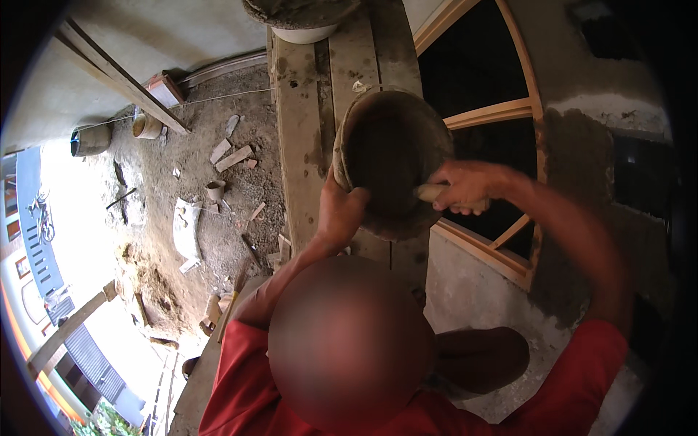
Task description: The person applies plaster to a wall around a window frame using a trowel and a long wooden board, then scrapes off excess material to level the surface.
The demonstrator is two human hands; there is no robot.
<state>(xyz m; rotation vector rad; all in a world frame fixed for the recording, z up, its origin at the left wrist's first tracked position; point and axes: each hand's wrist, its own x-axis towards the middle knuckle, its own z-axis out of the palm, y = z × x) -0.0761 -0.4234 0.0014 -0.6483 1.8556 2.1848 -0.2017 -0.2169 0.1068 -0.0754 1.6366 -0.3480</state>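
Observation:
My left hand (342, 211) grips the near-left rim of a mortar-smeared bucket (432, 120), thumb over the edge. The bucket stands on weathered wooden planks (302, 116) and holds dark grey material (382, 145), its exact state unclear. My right hand (462, 187) is closed on a pale tool handle (432, 192) at the bucket's right side; the tool's head is hidden or too dark to tell. A small pale scrap (361, 86) lies by the far rim. A second mortar-caked bucket (305, 33) sits at the far end of the planks.
A wooden window frame (529, 87) borders the right, beside rough plastered wall. The planks' left edge drops to a dirt floor (203, 145) with wood offcuts (234, 158), buckets (89, 140) and a pale sack (185, 229). Boards (138, 94) lean at upper left.

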